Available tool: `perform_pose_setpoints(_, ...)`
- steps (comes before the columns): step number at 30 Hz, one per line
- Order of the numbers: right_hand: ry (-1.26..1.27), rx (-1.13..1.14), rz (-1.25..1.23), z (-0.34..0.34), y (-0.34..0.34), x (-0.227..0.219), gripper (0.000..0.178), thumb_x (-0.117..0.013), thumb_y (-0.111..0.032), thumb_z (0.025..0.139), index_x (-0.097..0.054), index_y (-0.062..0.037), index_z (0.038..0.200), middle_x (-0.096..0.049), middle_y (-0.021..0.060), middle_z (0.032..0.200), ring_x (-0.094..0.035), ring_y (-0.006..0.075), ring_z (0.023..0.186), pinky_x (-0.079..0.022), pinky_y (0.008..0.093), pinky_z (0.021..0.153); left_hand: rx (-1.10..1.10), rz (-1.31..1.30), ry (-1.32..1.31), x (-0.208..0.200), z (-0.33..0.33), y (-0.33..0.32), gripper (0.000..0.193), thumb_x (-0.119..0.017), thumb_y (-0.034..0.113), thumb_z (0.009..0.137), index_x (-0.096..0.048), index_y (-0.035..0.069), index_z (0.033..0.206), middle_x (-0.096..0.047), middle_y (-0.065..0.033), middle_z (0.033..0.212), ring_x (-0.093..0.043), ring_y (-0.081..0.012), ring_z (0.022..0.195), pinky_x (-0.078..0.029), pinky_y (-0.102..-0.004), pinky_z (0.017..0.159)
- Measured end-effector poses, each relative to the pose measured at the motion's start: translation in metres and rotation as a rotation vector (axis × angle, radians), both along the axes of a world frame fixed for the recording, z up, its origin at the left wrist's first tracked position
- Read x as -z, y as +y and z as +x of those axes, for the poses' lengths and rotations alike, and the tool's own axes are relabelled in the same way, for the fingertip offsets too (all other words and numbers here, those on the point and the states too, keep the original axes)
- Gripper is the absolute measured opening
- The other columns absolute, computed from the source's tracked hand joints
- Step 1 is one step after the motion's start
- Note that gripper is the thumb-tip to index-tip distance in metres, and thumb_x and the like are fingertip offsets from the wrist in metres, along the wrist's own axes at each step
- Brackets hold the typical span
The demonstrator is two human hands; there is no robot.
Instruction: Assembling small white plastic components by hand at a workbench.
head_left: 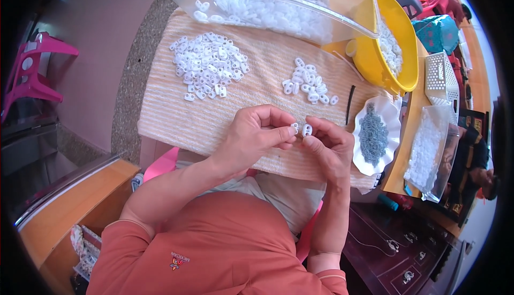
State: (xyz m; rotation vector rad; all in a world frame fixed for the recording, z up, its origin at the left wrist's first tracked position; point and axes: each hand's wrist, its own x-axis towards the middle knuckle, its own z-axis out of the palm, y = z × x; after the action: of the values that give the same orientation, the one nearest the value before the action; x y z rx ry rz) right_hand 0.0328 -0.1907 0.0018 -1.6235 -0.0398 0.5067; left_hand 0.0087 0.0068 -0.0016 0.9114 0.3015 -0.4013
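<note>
Small white piece (295,127) pinched between left hand's (256,134) thumb and index finger; white oval piece (307,130) pinched by thumb and index finger of right hand (331,147), just right of the other, narrow gap between; oval's long axis runs roughly near-far, dark holes showing; small one's axis mostly hidden by fingertips, can't tell; both held over near part of striped towel (171,110); oval pile (310,82) lies on towel just far of the hands; flat-piece pile (208,64) far left, left hand nearer to it; containers: clear bin (345,23) at far edge, heaped with white pieces; yellow basin (369,62) far right, white pieces inside; scalloped white dish (394,118) just right of right hand, full of small grey parts, too small to make out individually.
</note>
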Motion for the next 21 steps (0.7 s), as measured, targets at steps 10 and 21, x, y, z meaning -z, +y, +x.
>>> perform_pose_setpoints(10,-0.036,0.002,0.082,0.0002,-0.0029,0.0058,0.035,-0.069,0.003,0.081,-0.06,0.0062,0.115,-0.065,0.0106,0.098,-0.064,0.0161,0.085,-0.053,0.0272,0.077,0.01,-0.016,0.013,-0.001,0.0,0.0003,0.018,-0.066,0.002,0.085,-0.061,-0.003,0.102,-0.065,-0.0094,0.089,-0.065,-0.0129,0.078,-0.056,-0.0267,0.072)
perform_pose_setpoints(21,-0.066,-0.047,0.094,-0.0012,0.0003,0.0071,0.033,-0.067,0.005,0.082,-0.06,0.0067,0.114,-0.065,0.0115,0.101,-0.064,0.0172,0.089,-0.053,0.0285,0.08,0.034,0.003,-0.01,-0.0022,-0.0003,0.0,0.018,-0.066,0.002,0.085,-0.062,-0.003,0.101,-0.066,-0.0092,0.09,-0.064,-0.0122,0.08,-0.056,-0.0263,0.072)
